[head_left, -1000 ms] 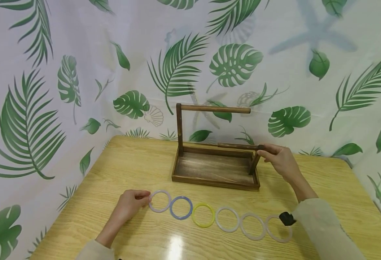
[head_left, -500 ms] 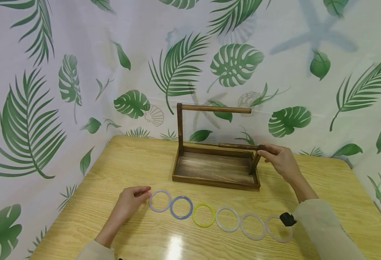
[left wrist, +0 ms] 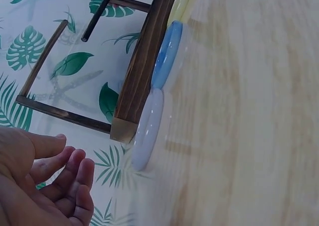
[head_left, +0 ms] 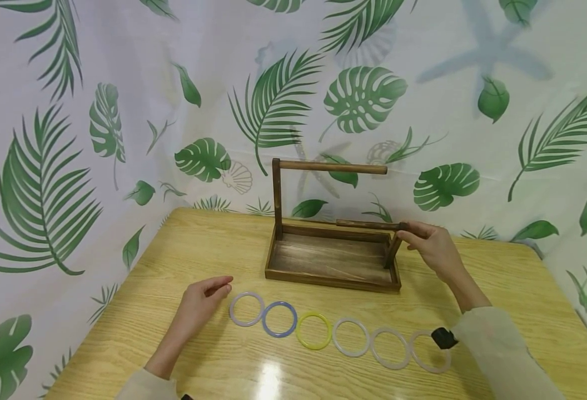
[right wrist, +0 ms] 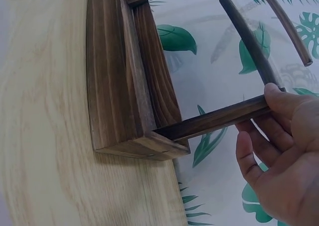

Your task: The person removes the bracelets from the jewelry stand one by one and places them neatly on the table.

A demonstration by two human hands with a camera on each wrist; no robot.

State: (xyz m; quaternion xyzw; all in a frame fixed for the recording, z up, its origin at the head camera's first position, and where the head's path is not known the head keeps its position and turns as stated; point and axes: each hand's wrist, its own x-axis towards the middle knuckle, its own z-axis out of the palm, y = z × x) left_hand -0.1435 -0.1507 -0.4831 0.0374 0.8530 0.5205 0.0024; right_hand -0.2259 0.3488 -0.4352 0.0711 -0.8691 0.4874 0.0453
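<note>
My right hand pinches the top of the short post of a dark wooden rack, where the lower bar joins it. In the right wrist view the thumb lies on that corner, with fingers beneath the post. My left hand hovers over the table left of a lilac ring, holding nothing, its fingers loosely bent. To the right of the lilac ring lie a blue ring, a yellow ring and several pale translucent rings, in a slanting row.
A taller post at the rack's left end carries a higher bar with a free right end. The rack stands on a wooden table, against a leaf-patterned cloth backdrop. My right sleeve passes beside the last ring.
My left hand has lifted off the lilac ring and moved slightly away, up the table. My right hand, the rack and the rings stay where they were.
</note>
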